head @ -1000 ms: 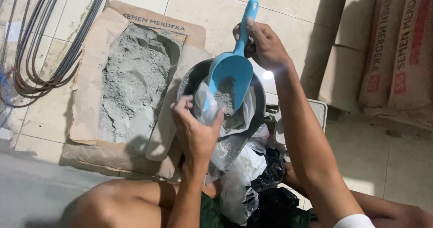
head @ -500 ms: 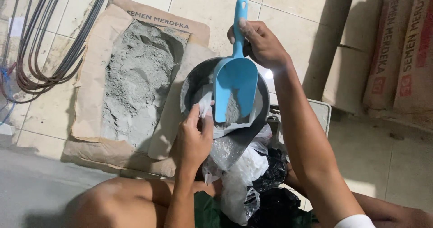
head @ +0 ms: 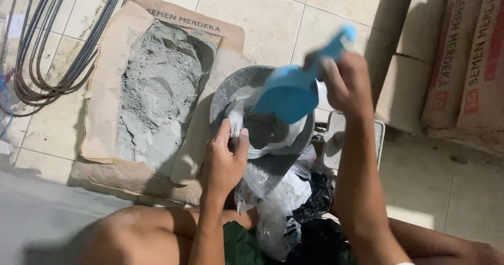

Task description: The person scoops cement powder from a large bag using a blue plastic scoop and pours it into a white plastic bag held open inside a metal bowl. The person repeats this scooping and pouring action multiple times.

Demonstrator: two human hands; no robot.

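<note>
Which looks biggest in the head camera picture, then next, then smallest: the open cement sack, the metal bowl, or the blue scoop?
1. Open cement sack, spread flat on the floor.
2. Metal bowl, next to the left hand.
3. Blue scoop in the right hand; it is blurred and nearer the camera, yet smallest.

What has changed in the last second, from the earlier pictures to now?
The right hand has swung the blue scoop from upright to slanted, its handle now pointing up and right, blurred with motion. The left hand has slid slightly lower but keeps its pinch on the rim of the clear plastic bag in the metal bowl. The open cement sack is unchanged.
</note>
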